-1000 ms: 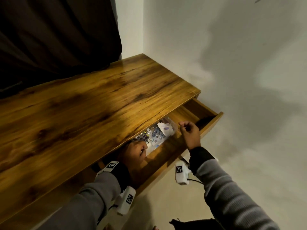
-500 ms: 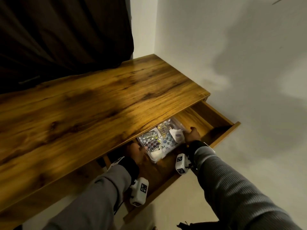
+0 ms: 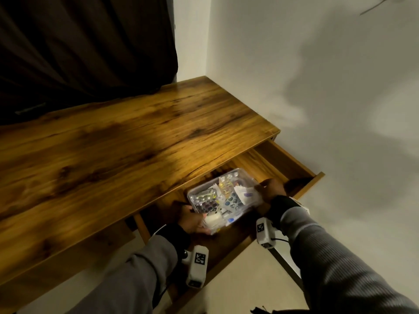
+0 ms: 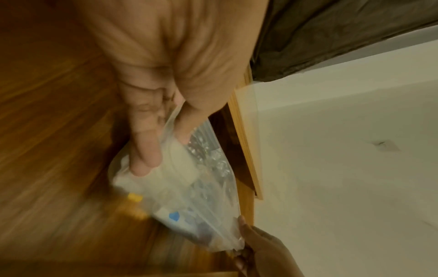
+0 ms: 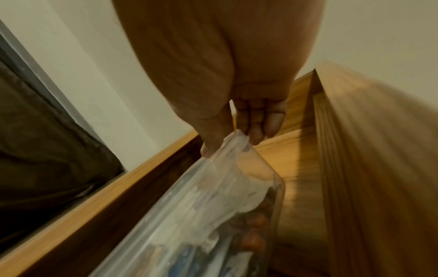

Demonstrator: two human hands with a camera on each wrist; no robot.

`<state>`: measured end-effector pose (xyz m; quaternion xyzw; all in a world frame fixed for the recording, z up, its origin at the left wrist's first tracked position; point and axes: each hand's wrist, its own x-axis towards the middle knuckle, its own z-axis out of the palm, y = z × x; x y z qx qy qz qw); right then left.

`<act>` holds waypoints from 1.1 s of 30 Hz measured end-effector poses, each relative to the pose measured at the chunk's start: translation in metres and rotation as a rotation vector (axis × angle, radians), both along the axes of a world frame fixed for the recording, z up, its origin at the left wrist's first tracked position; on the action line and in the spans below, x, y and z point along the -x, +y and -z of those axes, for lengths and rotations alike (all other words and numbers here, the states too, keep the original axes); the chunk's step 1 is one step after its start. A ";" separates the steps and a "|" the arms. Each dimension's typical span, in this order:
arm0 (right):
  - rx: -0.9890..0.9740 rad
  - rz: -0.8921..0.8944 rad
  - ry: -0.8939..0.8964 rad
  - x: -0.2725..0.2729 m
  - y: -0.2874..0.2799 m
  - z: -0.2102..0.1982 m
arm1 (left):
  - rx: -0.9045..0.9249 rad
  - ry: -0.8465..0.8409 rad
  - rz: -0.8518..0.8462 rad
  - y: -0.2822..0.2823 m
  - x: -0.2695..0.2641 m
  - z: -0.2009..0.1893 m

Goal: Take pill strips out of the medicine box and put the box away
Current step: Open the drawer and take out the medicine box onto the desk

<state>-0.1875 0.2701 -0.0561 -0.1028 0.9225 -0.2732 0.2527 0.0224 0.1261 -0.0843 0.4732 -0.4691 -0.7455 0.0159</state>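
Note:
A clear plastic medicine box point(image 3: 223, 198) full of pill strips point(image 3: 207, 203) hangs just above the open wooden drawer point(image 3: 294, 168). My left hand point(image 3: 192, 219) grips its near left end, thumb over the rim and fingers underneath point(image 4: 147, 150). My right hand point(image 3: 269, 189) pinches the rim at the far right end point(image 5: 234, 138). The box point(image 4: 189, 183) tilts a little between the two hands. Its lid, if any, I cannot make out. The box point(image 5: 213, 215) shows foil strips and white paper inside.
The wooden desk top point(image 3: 113, 150) lies bare to the left and behind the drawer. A dark curtain point(image 3: 79, 46) hangs behind it, and a white wall point(image 3: 317, 87) stands on the right. The drawer front point(image 3: 306, 186) juts toward me.
Both hands have closed on the box ends and lifted it up and toward me out of the drawer. A second ago the right hand was still above the drawer edge.

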 end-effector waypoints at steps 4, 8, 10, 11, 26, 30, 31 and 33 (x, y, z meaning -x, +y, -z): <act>0.028 -0.056 0.083 0.001 0.026 -0.013 | -0.090 0.097 0.217 0.007 -0.016 -0.022; 0.198 -0.099 0.190 -0.005 0.047 -0.024 | -0.110 0.142 0.300 0.011 -0.024 -0.038; 0.290 -0.056 0.211 -0.002 0.049 -0.028 | -0.098 0.160 0.292 0.010 -0.026 -0.049; 0.328 -0.021 0.228 0.000 0.047 -0.030 | -0.089 0.175 0.284 0.007 -0.026 -0.054; 0.596 -0.046 0.089 0.008 -0.145 -0.080 | 0.359 0.222 0.151 -0.148 -0.002 -0.120; 0.548 -0.029 0.050 0.019 -0.187 -0.073 | 0.404 0.169 0.174 -0.188 0.010 -0.120; 0.549 -0.014 0.032 0.023 -0.195 -0.069 | 0.411 0.153 0.169 -0.197 0.013 -0.118; 0.543 0.001 -0.007 0.031 -0.208 -0.058 | 0.405 0.127 0.153 -0.212 0.019 -0.113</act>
